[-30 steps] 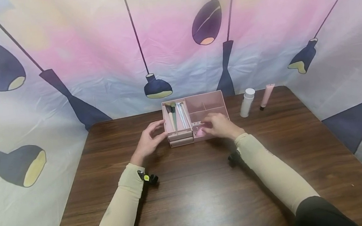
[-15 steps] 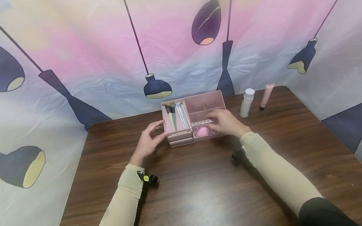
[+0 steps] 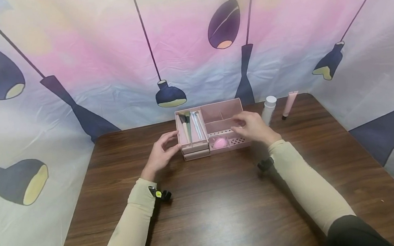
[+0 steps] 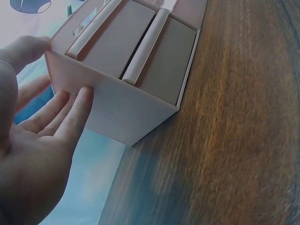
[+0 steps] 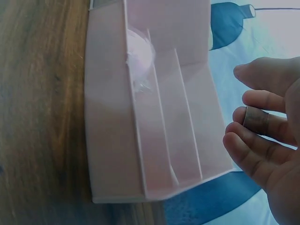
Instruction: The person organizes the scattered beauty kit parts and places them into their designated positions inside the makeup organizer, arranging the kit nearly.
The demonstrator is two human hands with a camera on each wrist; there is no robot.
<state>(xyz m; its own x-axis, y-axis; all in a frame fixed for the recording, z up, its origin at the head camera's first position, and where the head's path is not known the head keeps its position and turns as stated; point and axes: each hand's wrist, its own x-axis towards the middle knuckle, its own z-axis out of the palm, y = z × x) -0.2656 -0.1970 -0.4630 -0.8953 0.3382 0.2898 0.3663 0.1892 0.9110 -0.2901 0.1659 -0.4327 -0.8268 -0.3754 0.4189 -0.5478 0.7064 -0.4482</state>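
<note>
A pink desktop organizer [image 3: 214, 113] stands near the table's back edge, its two drawers [image 3: 196, 148] at the left front. Makeup brushes [image 3: 188, 127] lie in its left top compartment. My left hand [image 3: 161, 154] touches the organizer's left end; in the left wrist view its fingertips rest on the side wall [image 4: 126, 112], thumb at the upper edge. A pink rounded thing in clear wrapping [image 5: 139, 51] sits in a front compartment. My right hand [image 3: 256, 129] hovers over the organizer's right end, fingers loosely bent, holding nothing. The right wrist view shows it apart from the organizer.
A white bottle [image 3: 269, 110] with a white cap stands right of the organizer, partly behind my right hand. Farther right a pink tube [image 3: 290, 105] stands on its dark cap. A printed cloth [image 3: 113, 67] hangs behind the brown wooden table [image 3: 212, 208].
My right hand has lifted away from the pink rounded thing and moved right, uncovering the front compartments. The left hand stays against the organizer.
</note>
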